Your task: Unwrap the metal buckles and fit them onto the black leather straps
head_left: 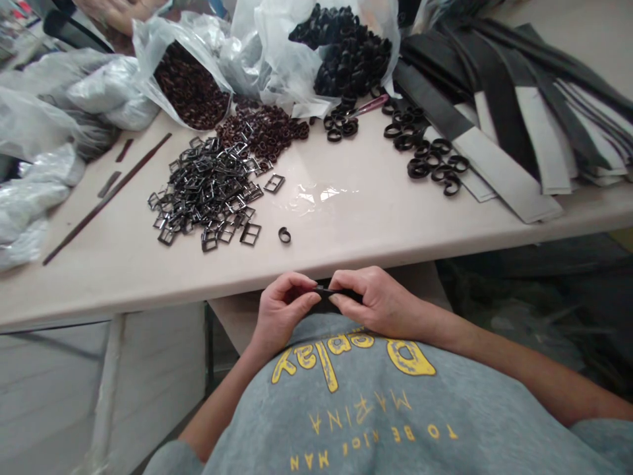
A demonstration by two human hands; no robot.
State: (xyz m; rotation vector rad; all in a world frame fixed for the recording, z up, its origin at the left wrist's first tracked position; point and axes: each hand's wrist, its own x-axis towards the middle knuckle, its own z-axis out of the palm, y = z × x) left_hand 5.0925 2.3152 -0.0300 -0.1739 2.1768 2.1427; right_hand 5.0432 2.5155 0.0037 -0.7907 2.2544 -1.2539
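My left hand [284, 305] and my right hand [376, 300] meet just in front of my body, below the table's front edge. Between their fingertips is a narrow black strap [324, 290], mostly covered by the fingers. Thumb and forefinger of each hand pinch it, and its dark length runs back under my right fingers. Whether a buckle or loop is on it, I cannot tell. Nearest on the table lie a single black loop [284, 235] and a pile of dark metal buckles [208, 188].
Brown loops [264, 128] spill from a plastic bag [146, 49]. Black loops [351, 56] fill another bag. More black loops [432, 158] lie beside black straps with pale ends [504, 175]. A thin brown strip [106, 198] and wrapped bundles [106, 86] are at left. Someone's arm shows behind.
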